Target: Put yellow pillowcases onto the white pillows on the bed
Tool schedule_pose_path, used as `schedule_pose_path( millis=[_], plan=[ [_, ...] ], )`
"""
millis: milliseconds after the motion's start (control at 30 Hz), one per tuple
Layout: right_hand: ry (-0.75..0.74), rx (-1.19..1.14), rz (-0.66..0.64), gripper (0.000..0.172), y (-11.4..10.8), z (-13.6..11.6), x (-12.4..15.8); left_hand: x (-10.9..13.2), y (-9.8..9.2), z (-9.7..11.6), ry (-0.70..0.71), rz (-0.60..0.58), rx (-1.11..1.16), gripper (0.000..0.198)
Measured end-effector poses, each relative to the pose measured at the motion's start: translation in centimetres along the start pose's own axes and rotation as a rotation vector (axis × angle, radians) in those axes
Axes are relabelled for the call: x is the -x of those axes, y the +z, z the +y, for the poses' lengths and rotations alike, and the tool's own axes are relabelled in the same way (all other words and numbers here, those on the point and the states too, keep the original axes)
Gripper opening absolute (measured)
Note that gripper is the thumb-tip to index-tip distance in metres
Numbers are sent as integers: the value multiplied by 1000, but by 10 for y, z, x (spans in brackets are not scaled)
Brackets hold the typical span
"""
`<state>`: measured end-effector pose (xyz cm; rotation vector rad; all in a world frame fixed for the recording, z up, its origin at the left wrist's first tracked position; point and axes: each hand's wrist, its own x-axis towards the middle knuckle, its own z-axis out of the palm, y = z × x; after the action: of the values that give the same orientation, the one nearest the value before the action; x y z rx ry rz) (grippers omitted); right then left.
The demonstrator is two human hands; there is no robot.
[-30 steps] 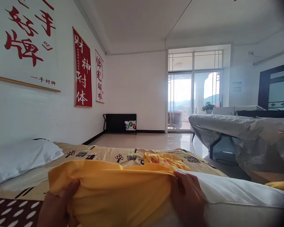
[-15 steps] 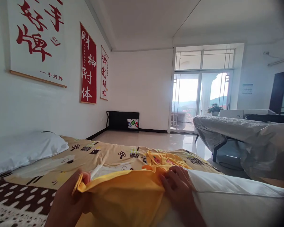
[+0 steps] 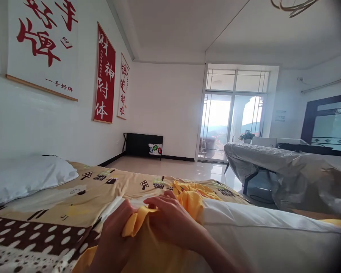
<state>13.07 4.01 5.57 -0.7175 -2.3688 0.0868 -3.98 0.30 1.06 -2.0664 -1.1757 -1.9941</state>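
Where the two hands meet low in the middle of the view, the left hand clasps a folded edge of yellow cloth, and the right hand, just beside it, has its fingers bent over the same edge. Both grasp the fabric, though some fingertips are hidden. The cloth hangs below them toward the bottom of the view and bunches up beyond the right hand, against a long white cushion that stretches off to the right; how much of the cushion it covers cannot be told. Just past the bunching lies a crumpled printed yellow piece, on a beige and brown patterned cover. At the far left rests a white pillow. Farther out, hanging scrolls line the left wall, a black panel stands by the far wall, and glazed doors rise behind a plastic-draped bench.
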Motion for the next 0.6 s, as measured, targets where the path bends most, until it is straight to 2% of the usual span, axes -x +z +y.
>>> schedule_pose_path(
  millis=[67,167,300,400,467,533,600],
  plan=[
    [14,-60,-82,15,7,-5,-10,-1,-8,0,41,11,59,8],
    [66,-115,-165,11,11,-8,-14,-2,-19,-1,28,39,144,5],
    [142,-131,-129,16,-2,-12,-11,0,-29,-1,-91,49,187,7],
    [142,-93,-74,17,-17,-12,-11,1,-33,-1,-136,52,104,14],
    [144,-68,-68,16,-26,-11,-11,-1,-35,-5,-83,-24,46,14],
    [170,-37,-93,18,-32,-11,-11,-4,-38,-12,-13,-148,26,15],
    [173,-2,-135,26,-36,-13,-11,-6,-42,-20,9,-217,21,21]
  ],
)
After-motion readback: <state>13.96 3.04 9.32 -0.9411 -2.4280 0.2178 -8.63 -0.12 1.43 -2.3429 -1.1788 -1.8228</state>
